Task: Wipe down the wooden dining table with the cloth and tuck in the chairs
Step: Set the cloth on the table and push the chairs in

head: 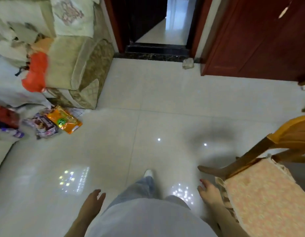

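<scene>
A wooden chair (251,156) with a pink patterned seat cushion (263,194) stands at the lower right, its curved orange-brown back toward the right edge. My right hand (208,192) hangs beside the cushion's left edge, fingers apart and holding nothing. My left hand (92,202) hangs low at the bottom centre-left, fingers loosely apart and empty. No dining table and no cloth appear in this view. I stand on the pale tiled floor, one leg and a white shoe (148,172) ahead of me.
A beige sofa arm (83,69) piled with clothes and an orange bag (36,72) fills the upper left. Snack packets (64,119) lie on the floor beside it. A dark doorway (158,31) opens ahead, a red-brown door (254,36) to its right, a crumpled rag (188,63) at the threshold.
</scene>
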